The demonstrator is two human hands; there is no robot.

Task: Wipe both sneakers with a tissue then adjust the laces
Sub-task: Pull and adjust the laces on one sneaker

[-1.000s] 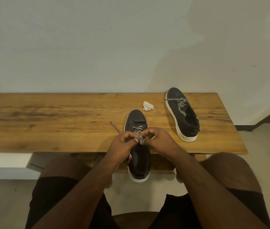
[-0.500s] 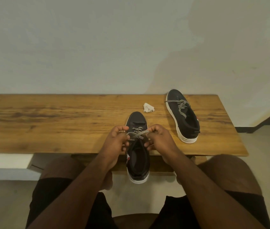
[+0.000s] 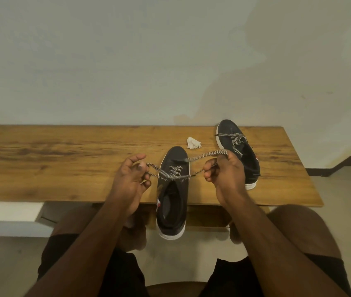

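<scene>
A black sneaker with a white sole [image 3: 173, 202] lies toe-away on the wooden bench [image 3: 63, 168], its heel hanging over the front edge. Its black-and-white laces [image 3: 204, 156] are stretched out to both sides. My left hand [image 3: 130, 179] pinches one lace loop to the left of the shoe. My right hand [image 3: 226, 174] grips the other lace to the right, with a long strand running up over it. A second black sneaker [image 3: 240, 151] lies at the back right, partly hidden by my right hand. A crumpled white tissue [image 3: 192, 143] sits between the two shoes.
A pale wall rises directly behind the bench. The bench's right end [image 3: 312, 189] is close to the second sneaker. My knees and dark shorts [image 3: 114, 273] sit below the front edge, above a light floor.
Both hands have pulled apart from the middle of the near sneaker, drawing the laces out sideways and taut. The sneakers and tissue have stayed in place.
</scene>
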